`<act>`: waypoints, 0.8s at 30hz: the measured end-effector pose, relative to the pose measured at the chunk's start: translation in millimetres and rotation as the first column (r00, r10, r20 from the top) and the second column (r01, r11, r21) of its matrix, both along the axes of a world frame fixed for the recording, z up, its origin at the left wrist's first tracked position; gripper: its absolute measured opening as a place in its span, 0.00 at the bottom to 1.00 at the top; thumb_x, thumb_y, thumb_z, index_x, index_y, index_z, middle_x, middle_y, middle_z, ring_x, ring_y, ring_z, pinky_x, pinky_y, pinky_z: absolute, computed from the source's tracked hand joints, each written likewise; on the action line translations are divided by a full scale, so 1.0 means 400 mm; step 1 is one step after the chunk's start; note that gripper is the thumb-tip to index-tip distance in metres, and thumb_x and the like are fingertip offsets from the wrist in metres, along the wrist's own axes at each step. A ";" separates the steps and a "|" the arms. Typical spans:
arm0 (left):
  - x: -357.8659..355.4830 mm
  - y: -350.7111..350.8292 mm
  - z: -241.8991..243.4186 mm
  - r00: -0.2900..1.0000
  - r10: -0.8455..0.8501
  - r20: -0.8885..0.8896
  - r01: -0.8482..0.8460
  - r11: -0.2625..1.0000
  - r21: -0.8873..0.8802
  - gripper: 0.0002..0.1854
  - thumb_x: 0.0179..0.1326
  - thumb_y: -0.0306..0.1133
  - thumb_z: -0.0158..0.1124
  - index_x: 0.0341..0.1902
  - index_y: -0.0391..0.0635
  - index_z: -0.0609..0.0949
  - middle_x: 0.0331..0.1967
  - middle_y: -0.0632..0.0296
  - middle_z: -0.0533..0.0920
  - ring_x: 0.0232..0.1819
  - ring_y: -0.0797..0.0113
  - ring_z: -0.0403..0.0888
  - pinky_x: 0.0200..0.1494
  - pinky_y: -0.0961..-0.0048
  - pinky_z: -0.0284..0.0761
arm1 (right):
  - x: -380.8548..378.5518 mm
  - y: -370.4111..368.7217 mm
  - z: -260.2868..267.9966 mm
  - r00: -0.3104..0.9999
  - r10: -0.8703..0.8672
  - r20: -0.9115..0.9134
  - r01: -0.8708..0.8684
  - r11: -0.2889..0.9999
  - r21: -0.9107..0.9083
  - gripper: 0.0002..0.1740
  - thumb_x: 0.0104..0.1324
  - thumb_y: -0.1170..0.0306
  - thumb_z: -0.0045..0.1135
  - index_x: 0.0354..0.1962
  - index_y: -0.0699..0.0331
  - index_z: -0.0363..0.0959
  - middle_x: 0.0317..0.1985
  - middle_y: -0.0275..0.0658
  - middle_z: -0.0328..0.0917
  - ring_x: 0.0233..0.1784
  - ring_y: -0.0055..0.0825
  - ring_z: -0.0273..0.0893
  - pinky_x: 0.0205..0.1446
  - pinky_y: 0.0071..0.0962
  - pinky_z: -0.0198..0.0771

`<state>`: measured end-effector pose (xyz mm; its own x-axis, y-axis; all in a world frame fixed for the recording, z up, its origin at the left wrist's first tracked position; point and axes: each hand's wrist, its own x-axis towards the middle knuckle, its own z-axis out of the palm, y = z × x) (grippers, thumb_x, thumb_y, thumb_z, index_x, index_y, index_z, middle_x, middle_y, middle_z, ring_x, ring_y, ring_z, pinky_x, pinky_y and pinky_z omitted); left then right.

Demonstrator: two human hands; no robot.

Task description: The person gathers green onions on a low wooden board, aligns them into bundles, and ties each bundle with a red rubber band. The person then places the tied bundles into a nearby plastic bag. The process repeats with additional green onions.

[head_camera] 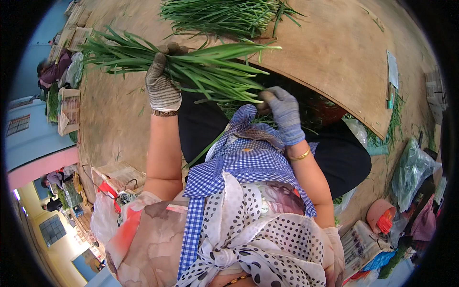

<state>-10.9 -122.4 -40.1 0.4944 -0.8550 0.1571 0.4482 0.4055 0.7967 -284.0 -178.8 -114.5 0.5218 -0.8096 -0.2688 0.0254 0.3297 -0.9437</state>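
Note:
My left hand [164, 77], in a striped knit glove with dark fingers, is closed around a loose bunch of green chives [215, 68]. The leaf ends fan out to the left and the pale stem ends point right. My right hand [283, 111], in a grey-blue knit glove, is at the lower stem ends, over my lap. Its fingertips are blurred and bent inward, so whether they pinch a stem is unclear. A blue checked apron [229, 154] covers my lap, with a single green leaf [208, 149] lying across it. Loose green leaves lie in the shadow under the board.
A large pile of chives [222, 18] rests on a wooden board [344, 68] ahead. A green-handled tool [390, 99] and a pale card [392, 68] lie by its right edge. Plastic bags [412, 172] and a pink container [381, 211] stand right. Other people [55, 70] are left.

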 end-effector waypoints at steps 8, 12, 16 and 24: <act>0.082 -0.004 -0.032 0.978 -0.045 -0.201 0.032 0.997 -0.069 0.14 0.63 0.38 0.59 0.44 0.38 0.79 0.43 0.54 0.81 0.48 0.60 0.78 0.52 0.63 0.76 | -0.116 -0.100 -0.091 0.801 -0.132 -0.584 -0.231 0.832 -0.505 0.19 0.62 0.56 0.52 0.45 0.57 0.76 0.42 0.42 0.79 0.46 0.36 0.77 0.49 0.28 0.71; 0.061 -0.015 -0.044 0.921 -0.188 -0.342 0.137 0.976 -0.168 0.15 0.62 0.39 0.60 0.44 0.40 0.79 0.43 0.56 0.81 0.47 0.62 0.78 0.51 0.63 0.75 | -0.006 -0.110 -0.031 0.953 0.269 0.136 -0.260 0.962 -0.081 0.21 0.67 0.61 0.50 0.49 0.70 0.71 0.44 0.37 0.77 0.45 0.21 0.74 0.50 0.22 0.69; 0.043 -0.013 -0.040 0.957 -0.079 -0.278 0.069 0.997 -0.047 0.12 0.60 0.38 0.62 0.41 0.42 0.80 0.41 0.59 0.82 0.44 0.63 0.79 0.49 0.63 0.77 | 0.044 -0.099 0.013 0.927 0.367 -0.080 -0.375 0.891 -0.255 0.18 0.65 0.61 0.54 0.44 0.68 0.75 0.39 0.34 0.78 0.40 0.18 0.72 0.47 0.20 0.68; 0.035 -0.055 -0.082 0.835 0.371 -0.408 -0.072 0.807 0.586 0.17 0.58 0.40 0.64 0.44 0.38 0.79 0.44 0.52 0.81 0.45 0.49 0.78 0.49 0.47 0.73 | 0.071 -0.062 -0.054 0.897 -0.176 -0.405 -0.029 0.891 -0.452 0.12 0.61 0.62 0.53 0.36 0.62 0.76 0.31 0.48 0.78 0.35 0.43 0.77 0.38 0.32 0.71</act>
